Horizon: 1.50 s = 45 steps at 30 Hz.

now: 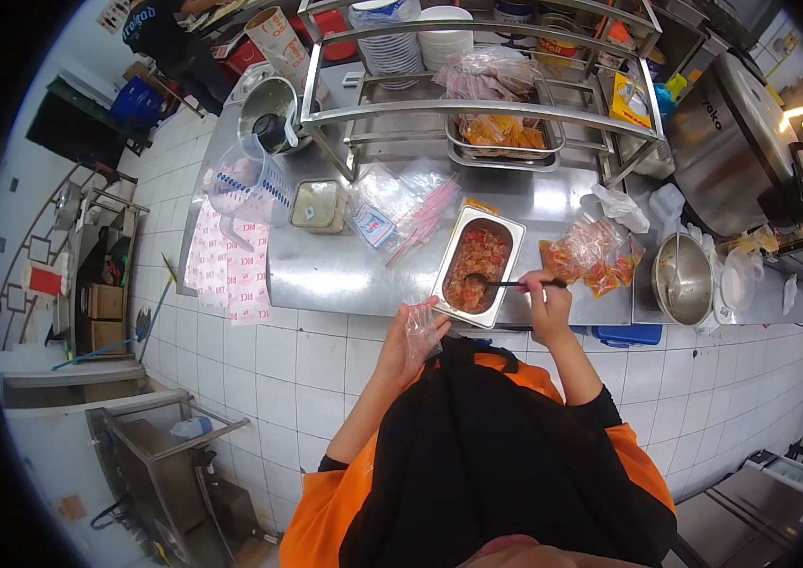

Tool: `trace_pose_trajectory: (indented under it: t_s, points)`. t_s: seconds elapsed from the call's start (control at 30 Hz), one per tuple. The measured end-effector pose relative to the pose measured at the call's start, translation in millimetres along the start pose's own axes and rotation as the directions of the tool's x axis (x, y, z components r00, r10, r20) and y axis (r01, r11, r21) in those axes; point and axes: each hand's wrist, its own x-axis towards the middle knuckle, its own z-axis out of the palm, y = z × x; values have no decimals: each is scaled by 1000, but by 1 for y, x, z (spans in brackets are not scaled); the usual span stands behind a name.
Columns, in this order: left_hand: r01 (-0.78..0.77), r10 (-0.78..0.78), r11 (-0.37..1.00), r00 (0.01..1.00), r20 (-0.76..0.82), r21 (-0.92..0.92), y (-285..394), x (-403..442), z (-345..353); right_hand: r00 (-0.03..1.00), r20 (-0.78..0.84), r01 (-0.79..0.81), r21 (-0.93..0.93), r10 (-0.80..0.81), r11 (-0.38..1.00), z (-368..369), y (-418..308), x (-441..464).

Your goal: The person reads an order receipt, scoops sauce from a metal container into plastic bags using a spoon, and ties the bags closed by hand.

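A rectangular steel pan (512, 227) stands at the front of the steel counter, filled with a chunky red chopped mixture (482, 251). My right hand (547, 301) is closed around the handle of a dark spoon (506, 283), whose bowl rests in the mixture near the pan's front. Beside the pan's front left corner, my left hand (411, 339) holds a small clear plastic bag (421, 331). Whether anything is inside that bag I cannot make out. Filled clear bags of orange-red food (600, 256) lie to the right of the pan.
Flat plastic bags (401, 208), a square lidded container (317, 206) and a clear measuring jug (252, 180) sit to the left. A metal rack (477, 106) spans the back. On the right are a steel bowl (685, 279) and a large cooker (738, 142). Another person (179, 52) stands far left.
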Motion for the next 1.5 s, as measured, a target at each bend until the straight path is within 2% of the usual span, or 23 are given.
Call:
trace_pose_trajectory:
  t_s: [0.03,0.07,0.17,0.3,0.4,0.47,0.53,0.63,0.77,0.8,0.9,1.0,1.1,1.2,1.3,1.4,1.5]
  points:
    - [0,0,1000,1000,-6,5,0,-1,1,981,102,176,-107,-165,979,-5,-4,3]
    - [0,0,1000,1000,-11,11,1,-2,1,968,192,186,-106,-164,977,-7,-6,4]
    - [4,-4,1000,1000,0,-5,-1,1,-3,895,334,330,-51,-295,943,-2,-10,-3]
    - [6,-2,995,999,47,-97,-4,3,-10,963,220,156,29,-158,987,-1,-12,-22]
    - [32,-24,992,998,65,-124,-9,6,-16,990,143,-12,49,4,999,7,-9,-27]
    - [37,-29,992,997,71,-123,-10,7,-17,986,39,-166,174,162,971,14,0,-31]
    - [17,-10,995,997,80,-98,-10,5,-17,950,-70,-269,309,303,912,19,10,-31]
    - [3,4,996,996,84,-86,-11,4,-16,841,-168,-383,487,514,785,18,19,-18]
    - [-1,9,996,996,88,-90,-12,4,-16,710,-236,-414,622,663,665,13,29,-11]
    - [-3,11,996,996,89,-91,-12,3,-15,682,-224,-461,607,696,647,12,31,-10]
    - [-3,11,997,996,92,-80,-10,3,-14,712,-191,-432,639,676,636,10,33,-9]
    - [1,7,996,997,83,-90,-11,2,-12,719,-226,-407,629,657,663,6,26,-1]
    - [25,-15,993,996,92,-114,-11,5,-15,802,-228,-355,560,551,748,8,24,-2]
    - [30,-18,992,995,99,-121,-13,5,-18,790,-228,-346,602,570,720,7,29,1]
    - [8,0,996,996,91,-87,-11,5,-16,710,-245,-378,657,660,652,7,36,0]
    - [-8,13,998,998,65,-64,-11,4,-14,758,-138,-452,594,638,666,6,35,-3]
    - [-22,23,999,999,27,-36,-13,4,-11,757,-259,-371,586,600,721,4,38,5]
